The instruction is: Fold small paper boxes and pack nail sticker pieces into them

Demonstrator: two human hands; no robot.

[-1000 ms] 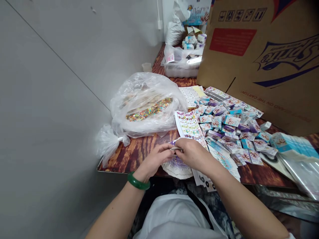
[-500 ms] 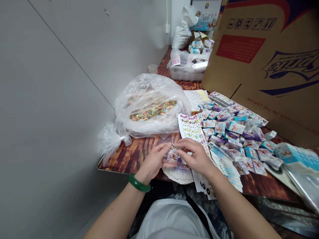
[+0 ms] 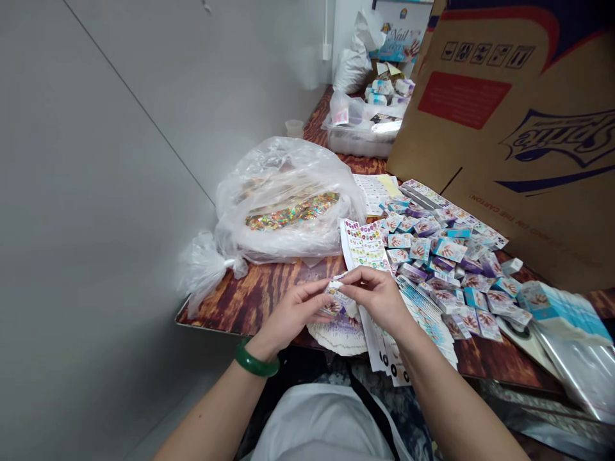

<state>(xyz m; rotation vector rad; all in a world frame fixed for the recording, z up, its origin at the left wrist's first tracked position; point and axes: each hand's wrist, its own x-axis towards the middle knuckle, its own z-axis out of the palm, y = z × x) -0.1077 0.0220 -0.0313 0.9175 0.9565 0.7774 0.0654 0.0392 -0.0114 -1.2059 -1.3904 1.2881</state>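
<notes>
My left hand point(image 3: 293, 314), with a green bangle at the wrist, is closed around a small printed box point(image 3: 331, 307) with a hand picture on it. My right hand point(image 3: 379, 298) pinches at the white upper end of the same box; the fingertips partly hide it. Just beneath both hands, a fan of flat purple-and-white cartons point(image 3: 336, 339) lies at the table's front edge. Sticker sheets point(image 3: 366, 246) extend behind and beside my right hand. To its right are fanned blue-and-white flat cartons point(image 3: 427, 314).
A clear plastic bag point(image 3: 288, 246) of colourful small pieces sits at the left by the wall. Many small boxes point(image 3: 449, 248) are heaped on the right. Behind them stands a large brown carton point(image 3: 461, 150). Farther back is a plastic tub point(image 3: 358, 141).
My right fingers have drawn together at the upper end of the box, where a white part now shows. The camera view has shifted slightly.
</notes>
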